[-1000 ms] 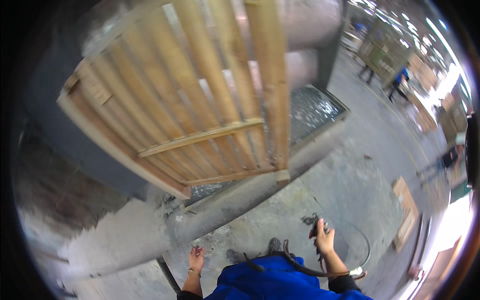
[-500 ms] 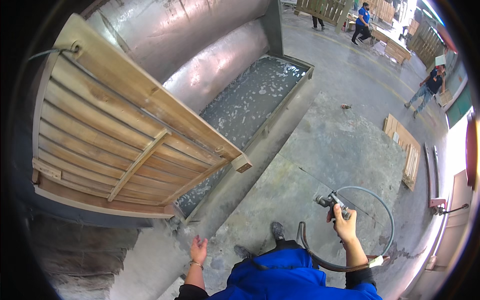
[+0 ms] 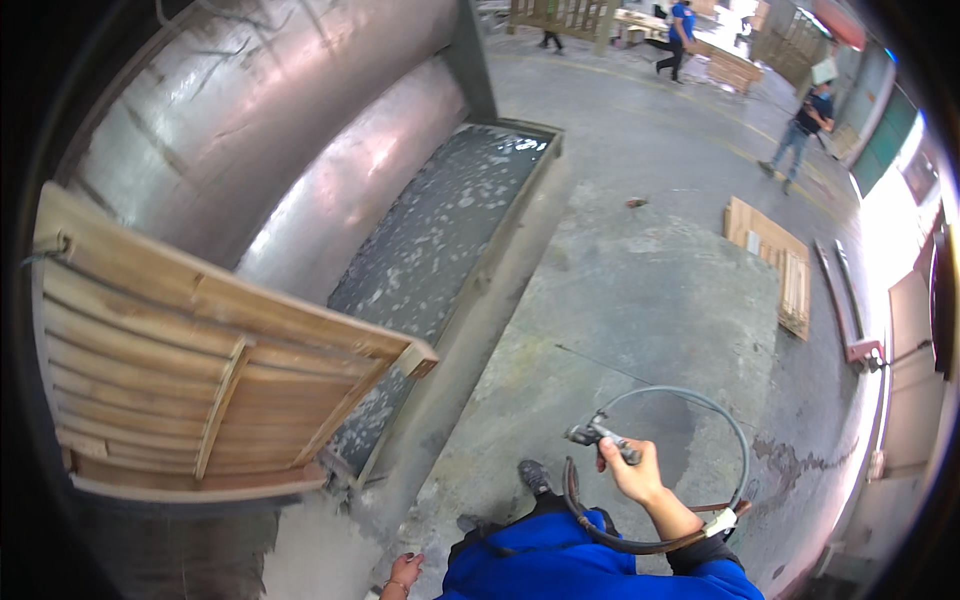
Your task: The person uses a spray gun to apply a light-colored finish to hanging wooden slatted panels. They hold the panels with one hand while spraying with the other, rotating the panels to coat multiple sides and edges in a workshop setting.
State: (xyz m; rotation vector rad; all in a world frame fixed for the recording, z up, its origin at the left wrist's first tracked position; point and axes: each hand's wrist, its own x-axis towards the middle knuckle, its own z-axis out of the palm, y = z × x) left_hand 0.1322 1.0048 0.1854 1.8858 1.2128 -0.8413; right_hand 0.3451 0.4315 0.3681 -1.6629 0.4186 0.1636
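At 8 to 9 o'clock there is a big wood panel made of slats, and it leans at a slant. A wire goes to its top left corner. Behind it, at 10 to 11 o'clock, is a shiny bent metal wall. The left hand is low down, between 6 and 7 o'clock, with loose, bent fingers and nothing to see in them. Next is a long trough of grey, bubbly water, running from 12 down to 7 o'clock. The panel is in front of its near end, but I can't tell if they touch.

The spray gun is at 5 o'clock, and the right hand has its fingers wrapped around the handle. It points to the left. I can't tell if the trigger is squeezed. A hose makes a big loop around that arm. Flat wood pieces lie on the floor at 3 o'clock, and a person stands far off at 2 o'clock
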